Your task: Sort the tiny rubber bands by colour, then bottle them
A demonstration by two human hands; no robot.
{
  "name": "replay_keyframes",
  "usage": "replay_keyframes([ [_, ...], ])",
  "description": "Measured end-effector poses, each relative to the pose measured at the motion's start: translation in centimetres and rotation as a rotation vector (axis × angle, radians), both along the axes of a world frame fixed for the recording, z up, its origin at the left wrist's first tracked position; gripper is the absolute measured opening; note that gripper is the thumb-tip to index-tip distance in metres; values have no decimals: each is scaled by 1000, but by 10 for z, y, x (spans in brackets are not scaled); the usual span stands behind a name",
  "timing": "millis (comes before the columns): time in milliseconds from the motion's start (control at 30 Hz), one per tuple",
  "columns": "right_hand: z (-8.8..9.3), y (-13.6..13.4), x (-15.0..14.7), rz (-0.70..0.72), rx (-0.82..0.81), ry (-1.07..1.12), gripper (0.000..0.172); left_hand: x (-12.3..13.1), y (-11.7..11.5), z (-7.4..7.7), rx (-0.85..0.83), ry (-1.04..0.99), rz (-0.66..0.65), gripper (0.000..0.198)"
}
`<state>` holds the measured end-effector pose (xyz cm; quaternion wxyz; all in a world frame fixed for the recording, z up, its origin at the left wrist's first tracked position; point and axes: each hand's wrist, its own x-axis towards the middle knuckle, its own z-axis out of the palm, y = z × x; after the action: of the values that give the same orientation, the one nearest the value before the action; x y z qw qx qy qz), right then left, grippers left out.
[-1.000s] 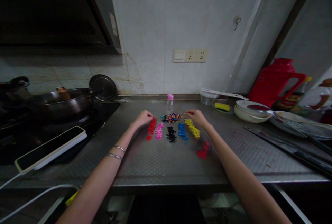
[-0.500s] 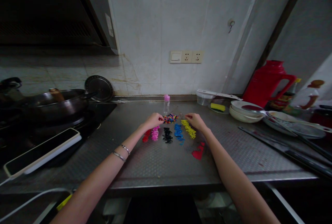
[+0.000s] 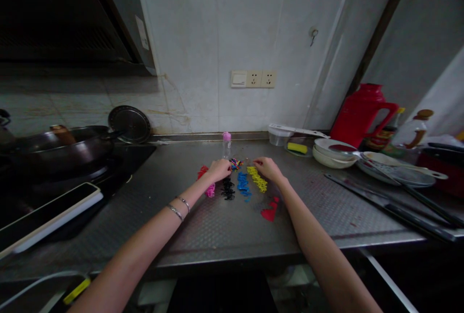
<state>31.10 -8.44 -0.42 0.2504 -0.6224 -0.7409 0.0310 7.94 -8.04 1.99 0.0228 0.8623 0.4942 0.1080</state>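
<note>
On a steel counter (image 3: 224,226) lie rows of small elastic bands sorted by colour: red (image 3: 201,172), pink (image 3: 210,189), black (image 3: 228,189), blue (image 3: 242,184) and yellow (image 3: 257,179). Behind them sits a mixed-colour heap (image 3: 236,163). My left hand (image 3: 219,170) rests at the heap's left edge, fingers curled in a pinch over the red and pink rows. My right hand (image 3: 266,168) is curled at the top of the yellow row, right of the heap. What either pinch holds is too small to make out. A red bit (image 3: 268,213) lies near my right forearm.
A small bottle with a pink cap (image 3: 226,144) stands behind the heap. A wok (image 3: 54,146) and a lid (image 3: 129,124) are on the left, a phone (image 3: 47,214) near the front left. Bowls (image 3: 331,153), a plate, a red thermos (image 3: 358,115) and long knives (image 3: 391,206) crowd the right.
My left hand moved right from the top of the red row to the mixed heap's left edge. The right hand stayed by the yellow row. The view swung a little to the right.
</note>
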Motion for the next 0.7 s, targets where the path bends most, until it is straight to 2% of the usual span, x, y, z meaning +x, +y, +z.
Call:
replay_keyframes([
  [400, 1, 0, 1, -10, -5, -29, 29, 3, 11, -5, -4, -42, 12, 18],
  [700, 3, -2, 0, 0, -8, -20, 29, -3, 22, 0, -54, -129, -4, 16],
])
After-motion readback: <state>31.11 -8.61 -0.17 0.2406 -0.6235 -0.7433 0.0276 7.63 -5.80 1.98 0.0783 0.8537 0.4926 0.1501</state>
